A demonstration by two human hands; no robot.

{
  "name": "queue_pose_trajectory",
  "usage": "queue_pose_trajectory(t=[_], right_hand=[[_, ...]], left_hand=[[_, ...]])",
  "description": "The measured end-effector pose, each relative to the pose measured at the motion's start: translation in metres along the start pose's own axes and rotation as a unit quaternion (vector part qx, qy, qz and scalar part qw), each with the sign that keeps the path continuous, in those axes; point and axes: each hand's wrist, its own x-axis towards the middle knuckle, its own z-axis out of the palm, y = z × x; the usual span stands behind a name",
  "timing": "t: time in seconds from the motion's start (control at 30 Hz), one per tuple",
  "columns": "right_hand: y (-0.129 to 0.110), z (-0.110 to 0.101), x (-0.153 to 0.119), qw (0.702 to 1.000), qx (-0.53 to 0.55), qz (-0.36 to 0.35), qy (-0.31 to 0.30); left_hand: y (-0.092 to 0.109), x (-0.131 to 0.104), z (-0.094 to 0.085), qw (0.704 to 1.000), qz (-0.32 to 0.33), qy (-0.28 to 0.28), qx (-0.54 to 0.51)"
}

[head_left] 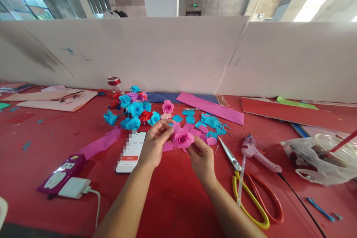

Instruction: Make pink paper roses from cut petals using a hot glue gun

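Observation:
A pink paper rose (182, 138) is held between my two hands over the red table. My left hand (156, 142) pinches a petal at the rose's upper left with thumb and forefinger. At the lower right edge of the bloom, my right hand (202, 156) grips it with its fingertips. Behind and beside it lie loose pink petals (203, 129) and blue petals (210, 121). A finished pink flower (167, 107) sits just beyond my left hand, near a bunch of blue, red and purple paper flowers (135, 109).
Scissors (237, 171) and a pink glue gun (255, 152) lie to the right, near a plastic bag (320, 160). A phone (132, 154), a white charger (74, 187) and a purple case (63, 173) are at left. Behind stands a white partition (139, 55).

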Motion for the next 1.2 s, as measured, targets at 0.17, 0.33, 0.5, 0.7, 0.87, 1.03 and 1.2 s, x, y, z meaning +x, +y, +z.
queue_pose_trajectory(t=[0.17, 0.33, 0.5, 0.7, 0.87, 1.03, 1.2], right_hand=[[0.001, 0.001, -0.001, 1.0, 0.021, 0.01, 0.014], [0.005, 0.0, 0.0, 0.999, 0.005, 0.02, 0.042], [0.005, 0.001, 0.002, 0.998, 0.018, 0.041, 0.045], [-0.001, 0.004, 0.003, 0.994, 0.025, 0.096, 0.046], [-0.004, 0.004, 0.003, 0.988, 0.084, 0.129, 0.012], [-0.004, 0.004, 0.003, 0.99, 0.08, 0.119, 0.012], [-0.004, 0.005, 0.002, 0.995, 0.048, 0.09, 0.017]], left_hand=[[-0.008, 0.003, -0.003, 0.999, -0.003, 0.016, -0.043], [-0.017, 0.004, -0.003, 0.995, -0.045, -0.049, 0.08], [-0.016, 0.001, 0.007, 0.993, -0.004, -0.066, 0.097], [-0.025, 0.005, 0.006, 0.996, -0.063, -0.018, 0.052], [-0.029, 0.005, 0.006, 0.995, -0.094, 0.008, 0.04], [-0.026, 0.004, 0.007, 0.995, -0.084, 0.011, 0.052], [-0.023, 0.003, 0.007, 0.997, -0.065, 0.009, 0.051]])
